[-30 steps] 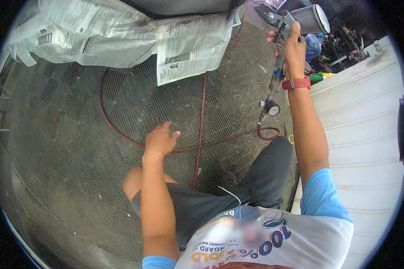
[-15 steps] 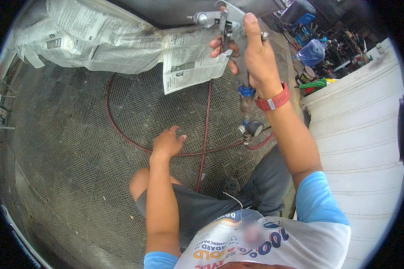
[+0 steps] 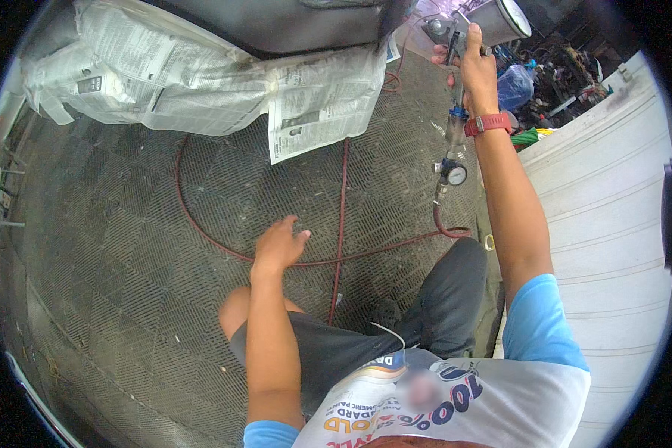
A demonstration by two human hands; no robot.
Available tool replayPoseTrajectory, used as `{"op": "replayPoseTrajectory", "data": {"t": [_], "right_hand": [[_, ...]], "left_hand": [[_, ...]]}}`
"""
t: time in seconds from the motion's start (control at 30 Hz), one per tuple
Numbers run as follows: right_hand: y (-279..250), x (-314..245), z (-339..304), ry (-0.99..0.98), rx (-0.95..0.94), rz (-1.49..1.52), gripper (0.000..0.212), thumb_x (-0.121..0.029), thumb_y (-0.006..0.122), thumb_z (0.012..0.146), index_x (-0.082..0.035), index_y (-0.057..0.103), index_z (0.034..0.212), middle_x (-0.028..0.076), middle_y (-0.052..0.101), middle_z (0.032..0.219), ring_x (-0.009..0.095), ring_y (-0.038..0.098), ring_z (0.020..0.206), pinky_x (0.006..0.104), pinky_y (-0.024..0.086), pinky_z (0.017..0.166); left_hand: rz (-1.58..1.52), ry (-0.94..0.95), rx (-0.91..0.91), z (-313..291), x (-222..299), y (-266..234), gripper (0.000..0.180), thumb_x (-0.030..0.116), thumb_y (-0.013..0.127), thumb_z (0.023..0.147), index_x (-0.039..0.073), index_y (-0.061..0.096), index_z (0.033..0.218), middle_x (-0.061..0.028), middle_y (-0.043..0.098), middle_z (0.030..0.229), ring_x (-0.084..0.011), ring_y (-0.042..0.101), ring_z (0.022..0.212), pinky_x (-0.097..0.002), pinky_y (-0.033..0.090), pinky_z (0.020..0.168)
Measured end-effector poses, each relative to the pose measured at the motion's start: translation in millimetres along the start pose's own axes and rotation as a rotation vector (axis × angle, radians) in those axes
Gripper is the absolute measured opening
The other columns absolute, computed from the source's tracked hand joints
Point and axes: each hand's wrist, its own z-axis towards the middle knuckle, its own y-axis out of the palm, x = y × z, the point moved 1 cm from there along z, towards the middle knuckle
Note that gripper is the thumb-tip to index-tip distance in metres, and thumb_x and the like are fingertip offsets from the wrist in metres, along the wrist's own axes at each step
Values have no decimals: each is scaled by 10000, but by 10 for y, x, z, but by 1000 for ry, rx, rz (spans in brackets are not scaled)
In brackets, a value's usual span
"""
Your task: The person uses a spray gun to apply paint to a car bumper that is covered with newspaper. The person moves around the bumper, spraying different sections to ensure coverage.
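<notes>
Wide bare mesh floor (image 3: pixel 127 246) under loose, empty left hand (image 3: pixel 276 245); right hand (image 3: pixel 476 69) clenched on spray gun (image 3: pixel 467 30) beside newspaper edge (image 3: pixel 325 104).

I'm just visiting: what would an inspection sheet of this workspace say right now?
Surface: dark mesh-patterned floor.
Job's things: spray gun with metal cup, gauge hanging below it; grey panel masked with newspaper.
Clutter: blue bag and assorted items at upper right.
Hands: right hand grips the spray gun, raised; left hand empty, fingers spread above the floor.
Cables: red hose looped on the floor, running up to the gauge.
Surroundings: white ribbed wall on the right.
</notes>
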Motion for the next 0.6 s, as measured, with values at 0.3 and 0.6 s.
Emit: {"op": "replayPoseTrajectory", "data": {"t": [0.3,0.6], "right_hand": [[758,-351,-860,11,-199,203,721,-654,398,1086,-2,677,1216,131,763,895,174,744,741,266,442,440],[1186,-889,-1253,-152,-512,353,656,-592,442,1100,-11,706,1253,63,753,794,84,604,522,247,451,439]], "left_hand": [[21,-19,-15,2,-14,-1,586,459,649,1005,97,572,1459,-217,633,1440,-404,607,1322,-505,482,1099],[-23,-51,5,-25,-146,-5,604,462,662,998,93,571,1467,-221,610,1470,-405,588,1348,-491,466,1124]]}}
